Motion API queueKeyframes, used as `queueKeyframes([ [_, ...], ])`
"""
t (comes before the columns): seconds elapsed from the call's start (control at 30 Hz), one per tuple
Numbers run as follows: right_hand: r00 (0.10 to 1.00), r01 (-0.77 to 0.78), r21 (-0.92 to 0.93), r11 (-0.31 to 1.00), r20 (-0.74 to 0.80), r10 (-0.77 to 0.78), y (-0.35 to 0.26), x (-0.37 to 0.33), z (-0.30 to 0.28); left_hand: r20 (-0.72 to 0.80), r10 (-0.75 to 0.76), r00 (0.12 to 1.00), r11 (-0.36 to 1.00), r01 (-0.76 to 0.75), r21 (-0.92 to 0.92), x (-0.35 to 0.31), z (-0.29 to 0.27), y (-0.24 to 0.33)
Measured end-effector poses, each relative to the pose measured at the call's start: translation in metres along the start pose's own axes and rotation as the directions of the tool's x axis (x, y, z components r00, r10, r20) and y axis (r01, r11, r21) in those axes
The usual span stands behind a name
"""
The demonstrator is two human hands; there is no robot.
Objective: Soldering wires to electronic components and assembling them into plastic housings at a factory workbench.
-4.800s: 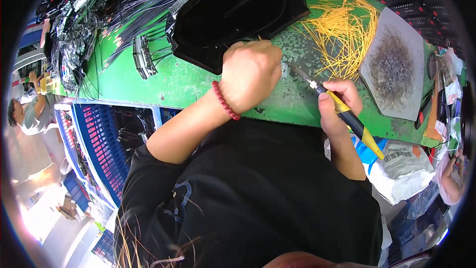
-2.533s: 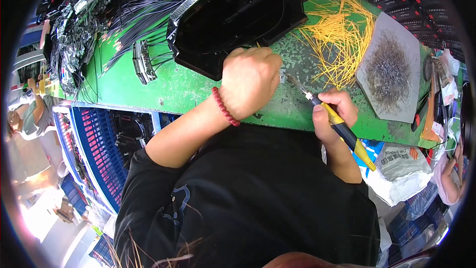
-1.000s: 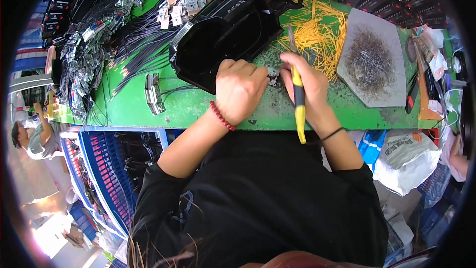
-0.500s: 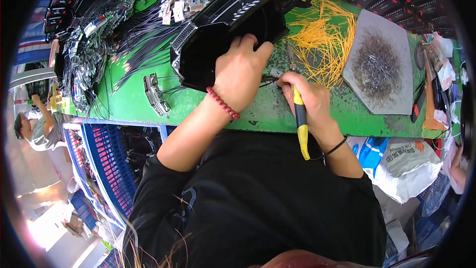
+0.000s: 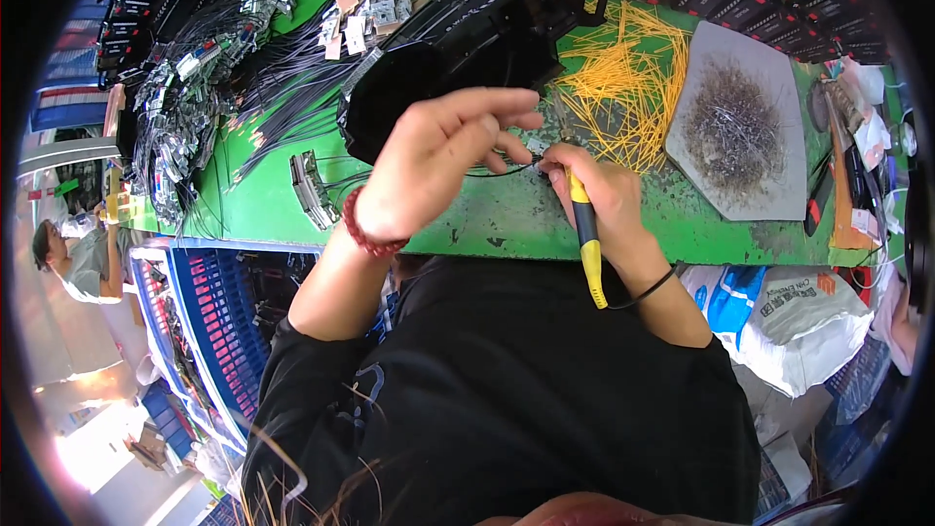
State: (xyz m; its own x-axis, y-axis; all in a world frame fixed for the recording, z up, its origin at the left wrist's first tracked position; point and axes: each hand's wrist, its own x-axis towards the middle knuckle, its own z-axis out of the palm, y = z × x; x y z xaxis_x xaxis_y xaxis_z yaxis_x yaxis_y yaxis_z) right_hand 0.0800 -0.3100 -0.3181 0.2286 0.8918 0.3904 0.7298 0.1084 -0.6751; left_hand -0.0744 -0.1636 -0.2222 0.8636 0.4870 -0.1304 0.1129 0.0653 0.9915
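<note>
My right hand (image 5: 604,197) grips a soldering iron (image 5: 588,244) with a yellow and black handle, its tip end pointing away from me. Beside its fingertips, thin dark wires (image 5: 502,172) and a small part come together; whether the fingers also pinch these cannot be made out. My left hand (image 5: 429,164), a red bead bracelet at its wrist, hovers in front of the black plastic housing (image 5: 458,44) with its fingers stretched to the right and apart. To its left lies a small dark curved part (image 5: 312,191), with wires leading right from it.
Yellow wires (image 5: 623,78) lie heaped near a grey board (image 5: 711,185) bearing dark residue. Black wires (image 5: 302,88) with small square plates (image 5: 365,15) and a tangle of wired parts (image 5: 175,107) spread leftward. Black housings line the back; a blue crate (image 5: 219,317) stands below left.
My left hand has come out of the black housing, moving left and toward me, and its fingers now stretch sideways. My right hand with the soldering iron has shifted only slightly.
</note>
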Motion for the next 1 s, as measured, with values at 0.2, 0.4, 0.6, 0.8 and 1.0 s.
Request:
queueKeyframes([
  [0.2,0.996,0.08,-0.038,0.996,-0.039,-0.082,0.0,0.0,0.002,0.133,0.175,0.976,0.801,-0.22,0.557,-0.015,-0.004,-0.014],
  [0.4,0.991,0.088,0.034,0.996,-0.102,-0.084,0.0,0.002,0.002,0.08,0.358,0.93,0.66,-0.312,0.683,-0.01,0.009,-0.036],
  [0.6,0.982,0.005,0.503,0.864,-0.165,0.09,-0.012,-0.009,-0.01,-0.243,0.157,0.957,0.982,-0.125,0.143,-0.008,0.026,-0.049],
  [0.8,0.976,0.071,0.339,0.938,-0.218,0.005,-0.033,-0.002,-0.003,-0.28,0.102,0.955,0.988,-0.13,-0.084,-0.005,0.031,-0.049],
  [1.0,0.974,-0.014,0.416,0.909,-0.199,0.106,-0.039,-0.004,-0.01,-0.279,0.093,0.956,0.967,-0.154,-0.203,0.006,0.035,-0.038],
])
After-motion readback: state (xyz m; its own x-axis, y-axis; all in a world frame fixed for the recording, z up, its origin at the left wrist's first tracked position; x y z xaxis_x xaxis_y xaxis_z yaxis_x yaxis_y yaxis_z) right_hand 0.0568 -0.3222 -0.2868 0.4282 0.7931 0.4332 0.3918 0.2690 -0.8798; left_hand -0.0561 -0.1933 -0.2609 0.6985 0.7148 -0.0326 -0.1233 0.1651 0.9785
